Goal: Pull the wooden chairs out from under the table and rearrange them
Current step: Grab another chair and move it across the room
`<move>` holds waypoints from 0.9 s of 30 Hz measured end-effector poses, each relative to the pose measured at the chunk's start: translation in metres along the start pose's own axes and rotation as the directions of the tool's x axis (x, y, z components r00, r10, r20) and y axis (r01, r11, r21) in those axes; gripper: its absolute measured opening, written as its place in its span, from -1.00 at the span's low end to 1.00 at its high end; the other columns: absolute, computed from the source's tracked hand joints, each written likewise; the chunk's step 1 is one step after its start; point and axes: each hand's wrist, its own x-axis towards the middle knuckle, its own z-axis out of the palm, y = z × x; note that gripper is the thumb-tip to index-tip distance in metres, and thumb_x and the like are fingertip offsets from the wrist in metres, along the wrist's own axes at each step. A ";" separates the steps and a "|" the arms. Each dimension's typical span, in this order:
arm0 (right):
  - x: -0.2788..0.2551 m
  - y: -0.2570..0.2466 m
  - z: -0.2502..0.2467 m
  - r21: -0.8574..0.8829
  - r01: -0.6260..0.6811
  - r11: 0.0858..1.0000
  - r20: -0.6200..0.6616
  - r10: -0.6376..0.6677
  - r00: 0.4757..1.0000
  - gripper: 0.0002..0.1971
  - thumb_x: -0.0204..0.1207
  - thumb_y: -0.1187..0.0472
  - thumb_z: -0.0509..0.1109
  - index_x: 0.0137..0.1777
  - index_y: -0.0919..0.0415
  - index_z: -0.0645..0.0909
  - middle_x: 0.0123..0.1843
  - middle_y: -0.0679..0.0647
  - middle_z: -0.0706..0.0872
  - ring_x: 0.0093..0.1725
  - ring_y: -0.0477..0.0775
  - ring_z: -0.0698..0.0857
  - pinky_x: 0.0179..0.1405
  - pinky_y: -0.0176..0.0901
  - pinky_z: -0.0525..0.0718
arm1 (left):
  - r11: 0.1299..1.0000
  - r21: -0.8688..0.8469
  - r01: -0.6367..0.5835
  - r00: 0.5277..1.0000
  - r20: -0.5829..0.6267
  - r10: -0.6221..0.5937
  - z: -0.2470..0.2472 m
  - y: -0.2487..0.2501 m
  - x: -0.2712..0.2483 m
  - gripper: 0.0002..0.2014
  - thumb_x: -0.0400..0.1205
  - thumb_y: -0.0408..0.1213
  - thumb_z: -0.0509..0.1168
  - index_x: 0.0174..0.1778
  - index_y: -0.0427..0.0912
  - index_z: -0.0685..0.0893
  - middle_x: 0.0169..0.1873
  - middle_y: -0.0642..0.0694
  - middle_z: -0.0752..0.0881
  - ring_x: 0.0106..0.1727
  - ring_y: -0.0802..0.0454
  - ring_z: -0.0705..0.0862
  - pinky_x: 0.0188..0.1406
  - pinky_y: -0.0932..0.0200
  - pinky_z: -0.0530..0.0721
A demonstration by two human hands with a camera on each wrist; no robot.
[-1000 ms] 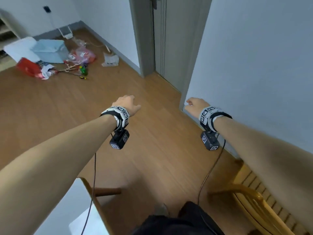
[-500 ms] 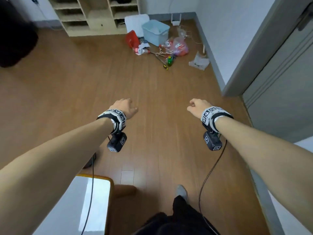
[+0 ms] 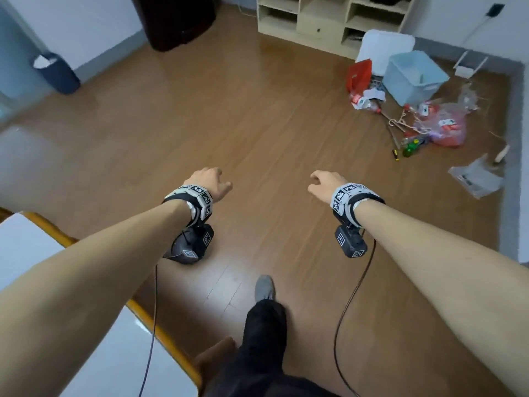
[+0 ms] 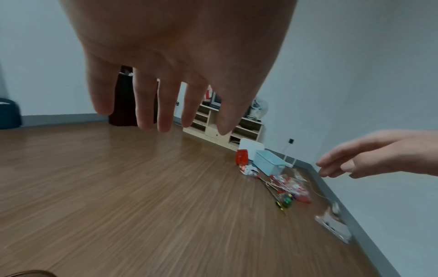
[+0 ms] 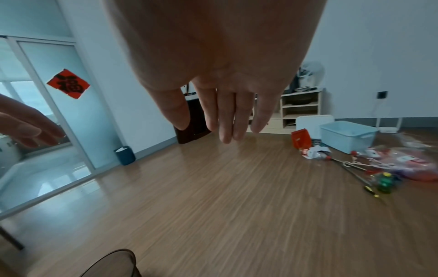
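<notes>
Hovering empty with relaxed fingers, both hands (image 3: 210, 181) (image 3: 323, 183) are beyond the table (image 3: 160, 336).

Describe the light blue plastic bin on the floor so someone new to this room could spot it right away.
Look to the pale wooden shelf unit against the far wall. Just right of it, a heap of clutter lies on the brown wood floor. The light blue plastic bin is the heap's largest item, an open-topped rectangular tub, beside a red bag.
</notes>
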 end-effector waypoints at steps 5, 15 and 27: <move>0.130 -0.087 -0.027 -0.067 0.069 0.995 0.086 -0.064 0.994 -0.46 0.56 0.03 0.29 0.57 0.01 0.48 0.45 0.05 0.66 0.34 0.19 0.67 0.31 -0.01 0.64 | 0.991 -0.067 0.118 0.993 0.014 -0.118 -0.051 -0.048 0.113 -0.45 0.64 0.08 0.23 0.48 -0.15 0.54 0.42 -0.24 0.59 0.37 -0.28 0.59 0.32 -0.15 0.59; 0.360 -0.251 -0.104 -0.077 0.237 0.968 0.082 -0.231 0.970 -0.50 0.61 0.05 0.29 0.56 0.03 0.49 0.46 0.04 0.64 0.33 0.16 0.67 0.31 -0.02 0.63 | 0.956 -0.110 0.274 0.959 -0.042 -0.280 -0.160 -0.135 0.306 -0.53 0.62 0.03 0.24 0.37 -0.16 0.60 0.35 -0.23 0.63 0.34 -0.28 0.60 0.30 -0.11 0.59; 0.658 -0.529 -0.111 -0.216 0.552 0.805 0.283 -0.490 0.825 -0.49 0.65 0.08 0.27 0.60 0.09 0.44 0.44 0.10 0.65 0.27 0.19 0.70 0.14 -0.08 0.65 | 0.787 -0.234 0.571 0.803 -0.037 -0.595 -0.265 -0.315 0.506 -0.44 0.63 0.06 0.24 0.53 -0.11 0.51 0.42 -0.22 0.61 0.41 -0.26 0.57 0.35 -0.09 0.57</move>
